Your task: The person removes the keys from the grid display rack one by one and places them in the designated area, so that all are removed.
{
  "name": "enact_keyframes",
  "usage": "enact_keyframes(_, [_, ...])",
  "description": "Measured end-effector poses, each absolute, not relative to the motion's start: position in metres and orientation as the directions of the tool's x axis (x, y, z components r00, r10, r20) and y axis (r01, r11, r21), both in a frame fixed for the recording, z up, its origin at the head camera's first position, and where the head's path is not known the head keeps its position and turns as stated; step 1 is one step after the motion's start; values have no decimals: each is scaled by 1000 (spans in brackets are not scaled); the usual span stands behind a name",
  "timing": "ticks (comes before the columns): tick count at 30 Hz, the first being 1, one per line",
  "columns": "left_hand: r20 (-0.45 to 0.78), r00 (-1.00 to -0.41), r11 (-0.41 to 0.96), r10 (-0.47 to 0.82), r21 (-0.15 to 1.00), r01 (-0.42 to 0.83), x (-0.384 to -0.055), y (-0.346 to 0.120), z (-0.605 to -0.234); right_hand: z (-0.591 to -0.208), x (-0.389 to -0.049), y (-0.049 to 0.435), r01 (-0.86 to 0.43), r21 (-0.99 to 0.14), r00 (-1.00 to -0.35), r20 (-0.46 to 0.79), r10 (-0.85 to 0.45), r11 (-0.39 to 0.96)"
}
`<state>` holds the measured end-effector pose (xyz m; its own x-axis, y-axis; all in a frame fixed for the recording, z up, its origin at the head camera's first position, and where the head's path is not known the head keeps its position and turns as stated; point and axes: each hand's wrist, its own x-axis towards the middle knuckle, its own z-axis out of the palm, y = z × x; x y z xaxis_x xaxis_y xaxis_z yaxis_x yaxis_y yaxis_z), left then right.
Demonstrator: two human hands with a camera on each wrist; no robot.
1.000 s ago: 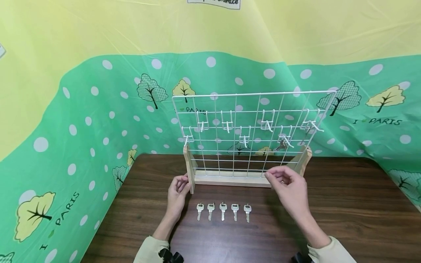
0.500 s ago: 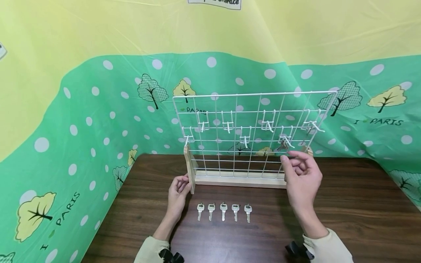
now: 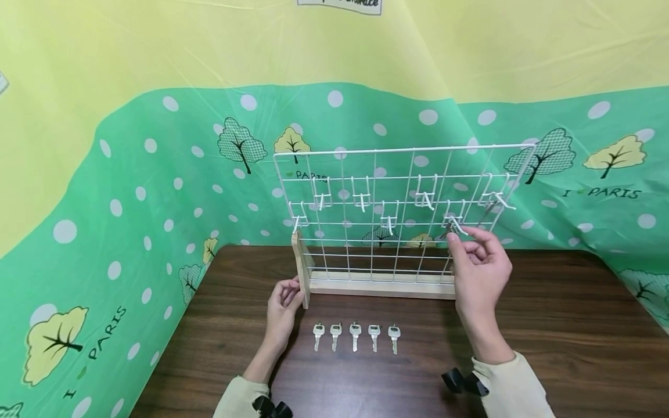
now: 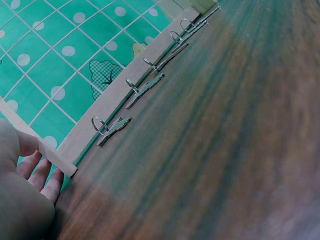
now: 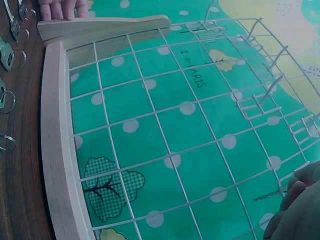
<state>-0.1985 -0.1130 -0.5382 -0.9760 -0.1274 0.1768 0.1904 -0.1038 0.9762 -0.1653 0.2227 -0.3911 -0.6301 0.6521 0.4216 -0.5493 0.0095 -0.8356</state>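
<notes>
A white wire grid rack (image 3: 371, 255) with a wooden base stands on the table, several white hooks on its mesh. My left hand (image 3: 283, 310) holds the rack's left wooden side piece (image 4: 60, 162), thumb on one face and fingers behind it. At the lower right hook (image 3: 457, 225), the thumb and index finger of my right hand (image 3: 481, 278) pinch a key (image 5: 270, 195) at that hook; the fingers hide part of it. Several silver keys with small rings, one of them a middle key (image 3: 355, 337), lie in a row before the rack.
Another key (image 3: 486, 213) hangs from the upper right hook (image 3: 496, 199). The dark wooden table (image 3: 575, 325) reaches back to a green and yellow printed cloth (image 3: 157, 174) behind the rack.
My right hand has moved right and up from the rack's base to the lower right hook, its fingertips now on the key there. The left hand and the row of keys stay put.
</notes>
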Motion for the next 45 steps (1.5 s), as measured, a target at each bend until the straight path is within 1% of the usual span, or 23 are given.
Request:
enact_keyframes(6, [146,-982,-128,-121,979,162,-198,-113,-536,-391,-167,220,-551,-834,-636,397,662,-31])
enact_keyframes(10, [155,-980,-115,-126,979,170,-198,-114,-536,-391,-167,219,-561,-826,-641,389,662,-58])
enact_keyframes(17, [154,-980,-114,-123,979,168,-199,-114,-538,-389,-163,217,-596,-797,-626,389,676,-93])
enact_keyframes(21, [143,-982,-130,-121,979,159,-199,-114,-538,-387,-160,216,-588,-802,-629,377,680,-100])
enact_keyframes(27, [153,-981,-110,-120,980,166,-199,-114,-538,-384,-154,216,-571,-807,-670,353,653,-149])
enact_keyframes(33, [154,-981,-103,-113,981,166,-198,-114,-537,-382,-151,218,-580,-786,-694,340,634,-213])
enact_keyframes(39, [154,-982,-101,-111,981,165,-197,-114,-537,-380,-148,223,-520,-834,-738,328,590,-187])
enact_keyframes(45, [152,-982,-112,-110,980,164,-198,-114,-537,-375,-146,228,-425,-891,-786,276,554,-160])
